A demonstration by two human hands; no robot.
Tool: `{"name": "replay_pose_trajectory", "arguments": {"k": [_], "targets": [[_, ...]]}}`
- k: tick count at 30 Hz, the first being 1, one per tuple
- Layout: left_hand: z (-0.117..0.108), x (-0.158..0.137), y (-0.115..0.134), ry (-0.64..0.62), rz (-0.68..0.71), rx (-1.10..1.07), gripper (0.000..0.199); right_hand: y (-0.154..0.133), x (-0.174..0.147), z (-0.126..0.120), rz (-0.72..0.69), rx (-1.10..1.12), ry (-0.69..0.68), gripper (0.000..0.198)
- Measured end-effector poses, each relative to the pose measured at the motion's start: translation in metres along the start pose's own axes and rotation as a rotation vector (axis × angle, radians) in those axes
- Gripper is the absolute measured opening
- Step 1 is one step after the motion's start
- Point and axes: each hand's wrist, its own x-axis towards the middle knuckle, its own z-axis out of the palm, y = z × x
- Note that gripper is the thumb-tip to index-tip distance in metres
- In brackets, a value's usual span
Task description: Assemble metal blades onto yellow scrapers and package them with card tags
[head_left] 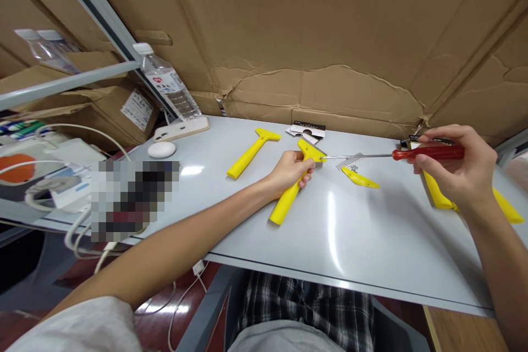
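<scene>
My left hand (pixel 292 172) is closed round the neck of a yellow scraper (pixel 285 204), whose wide head points away from me. In my right hand (pixel 464 162) is a screwdriver with a red handle (pixel 437 153); its long shaft runs left, and the tip meets the right end of the scraper's head. Just right of that head lie a loose yellow cover piece (pixel 359 178), a flat metal blade and several small screws (pixel 353 168). A second yellow scraper (pixel 250 155) rests to the left. More yellow scrapers (pixel 438 191) are partly hidden behind my right hand.
Black-and-white blade packets (pixel 308 131) lie at the back of the grey table (pixel 264 242). On the left are a phone (pixel 182 129), a white oval case (pixel 161 149), a water bottle (pixel 172 85) and white cables (pixel 76 236). Cardboard (pixel 313 22) walls the back.
</scene>
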Motion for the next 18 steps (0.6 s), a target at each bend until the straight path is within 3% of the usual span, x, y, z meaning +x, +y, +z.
{"name": "replay_pose_trajectory", "arguments": {"k": [3, 8, 13, 18], "targets": [[-0.0005, 0.0003, -0.0013, -0.006, 0.007, -0.001, 0.019, -0.0044, 0.0006, 0.0006, -0.02, 0.044, 0.001, 0.05], [-0.0011, 0.0003, -0.0014, -0.015, 0.009, 0.004, 0.017, -0.0077, 0.0006, 0.0077, 0.01, 0.089, 0.043, 0.037], [-0.001, 0.0001, -0.0002, -0.022, 0.004, 0.022, 0.018, -0.0016, 0.0, 0.0083, 0.027, -0.042, 0.103, 0.029], [-0.0014, 0.0011, -0.001, -0.029, 0.014, 0.023, 0.018, -0.0008, 0.0003, 0.0042, -0.072, -0.001, 0.055, 0.042]]}}
